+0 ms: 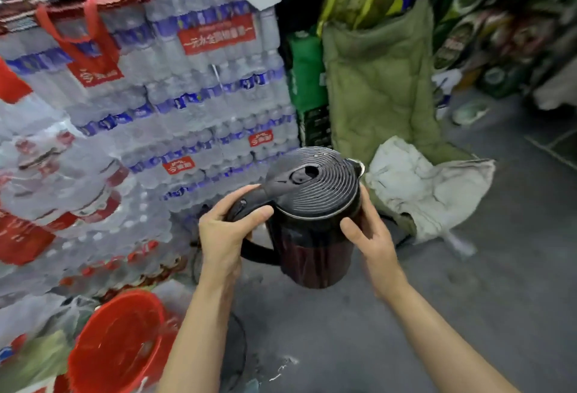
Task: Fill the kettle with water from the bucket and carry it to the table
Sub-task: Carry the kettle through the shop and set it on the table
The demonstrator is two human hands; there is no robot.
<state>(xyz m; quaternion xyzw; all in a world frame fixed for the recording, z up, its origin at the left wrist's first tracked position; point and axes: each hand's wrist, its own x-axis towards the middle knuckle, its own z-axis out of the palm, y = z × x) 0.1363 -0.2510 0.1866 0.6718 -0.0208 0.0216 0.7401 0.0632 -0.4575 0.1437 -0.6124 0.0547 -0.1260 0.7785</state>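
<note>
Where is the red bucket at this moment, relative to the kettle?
In the head view the red bucket stands on the floor at lower left, below and left of the kettle, beside the left forearm and in front of the stacked packs of bottled water.

Both of my bare forearms reach forward from the lower edge of the view, elbows out of sight, wrists nearly level with each other. My left hand (223, 233) curls into a closed grip around the black curved plastic handle of the dark, round-lidded electric kettle (315, 227), thumb lying over the top, fingers wrapped underneath. My right hand (370, 230) lies flat against the opposite side, palm inward, thumb pointing toward the left hand, fingers spread and hidden round the far side, steadying rather than clenching. Both wrists are straight.
</note>
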